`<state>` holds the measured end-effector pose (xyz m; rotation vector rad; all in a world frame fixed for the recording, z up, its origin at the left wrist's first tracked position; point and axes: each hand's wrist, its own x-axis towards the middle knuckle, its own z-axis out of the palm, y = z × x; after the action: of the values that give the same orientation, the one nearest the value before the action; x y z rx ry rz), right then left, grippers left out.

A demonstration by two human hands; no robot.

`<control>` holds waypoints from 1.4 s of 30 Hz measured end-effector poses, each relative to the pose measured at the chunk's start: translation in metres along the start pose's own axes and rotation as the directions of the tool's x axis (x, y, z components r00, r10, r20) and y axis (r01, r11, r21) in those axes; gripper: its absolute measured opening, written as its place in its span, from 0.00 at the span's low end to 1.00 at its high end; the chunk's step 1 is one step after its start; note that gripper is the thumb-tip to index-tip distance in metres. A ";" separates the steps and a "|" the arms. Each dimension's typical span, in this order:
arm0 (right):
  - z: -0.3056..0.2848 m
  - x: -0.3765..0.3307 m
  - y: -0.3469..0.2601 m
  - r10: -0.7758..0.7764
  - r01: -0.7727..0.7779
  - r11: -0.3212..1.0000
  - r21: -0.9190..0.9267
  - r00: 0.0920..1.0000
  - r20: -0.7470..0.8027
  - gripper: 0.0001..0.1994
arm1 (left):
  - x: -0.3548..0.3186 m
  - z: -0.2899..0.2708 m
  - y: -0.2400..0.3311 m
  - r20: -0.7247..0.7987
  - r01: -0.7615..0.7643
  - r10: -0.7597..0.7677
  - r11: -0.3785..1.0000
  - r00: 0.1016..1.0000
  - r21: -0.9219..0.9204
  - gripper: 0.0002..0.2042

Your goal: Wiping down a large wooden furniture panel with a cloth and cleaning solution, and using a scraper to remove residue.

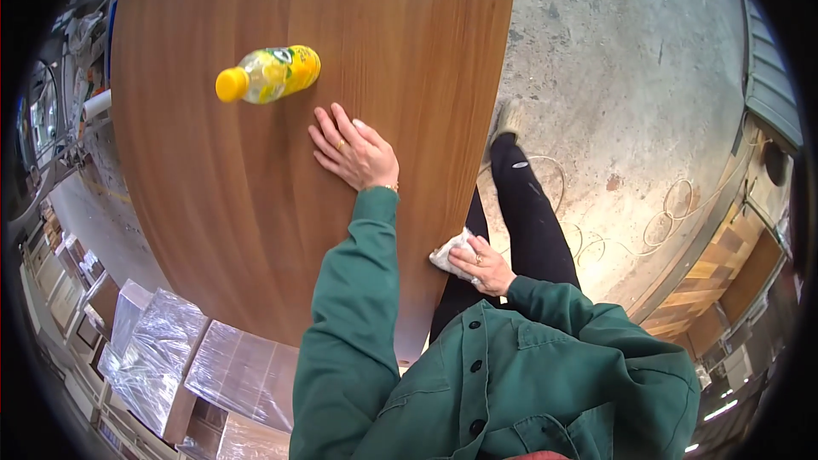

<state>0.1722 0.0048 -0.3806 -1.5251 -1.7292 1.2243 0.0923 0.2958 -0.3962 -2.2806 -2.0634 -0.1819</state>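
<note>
My left hand (358, 152) lies flat on a wood-grained brown board (247, 204), fingers stretched out and slightly apart, with nothing in it. Just beyond its fingertips stands a clear plastic bottle (271, 75) with a yellow cap and a yellow-green label. My right hand (484, 266) is closed around a crumpled white cloth (453, 255) at the board's right edge, close to my legs. The cloth's underside is hidden, so I cannot tell how firmly it meets the edge.
Plastic-wrapped boxes (162, 358) are stacked at the near left. On the concrete floor (630, 60) to the right, a pale hose or cable (673, 213) lies in loops. Wooden panels (707, 290) stand at the far right. Clutter lines the left side.
</note>
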 end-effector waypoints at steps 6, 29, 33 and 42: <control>-0.113 0.116 0.084 -0.157 -0.004 0.922 -0.386 0.910 -0.383 0.24 | -0.006 0.003 -0.001 -0.031 0.003 -0.004 0.999 0.999 -0.032 0.19; -0.029 0.034 -0.069 0.512 -0.146 0.373 0.916 0.856 -0.072 0.17 | -0.153 -0.125 -0.051 0.814 0.827 0.336 0.150 0.474 -0.543 0.13; -0.028 0.056 -0.020 0.756 -0.117 0.526 0.842 0.519 -0.399 0.16 | -0.094 -0.120 -0.048 0.477 0.446 -0.016 0.382 0.879 -0.809 0.09; -0.006 0.129 -0.015 0.739 -0.022 0.571 0.821 0.450 -0.502 0.19 | -0.029 -0.002 -0.037 -0.293 -0.205 0.142 0.958 0.945 -0.198 0.09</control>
<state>0.1406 0.1306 -0.3869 -1.6089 -0.1054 0.9222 0.0530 0.2704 -0.3989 -2.3821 -1.7704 -0.7159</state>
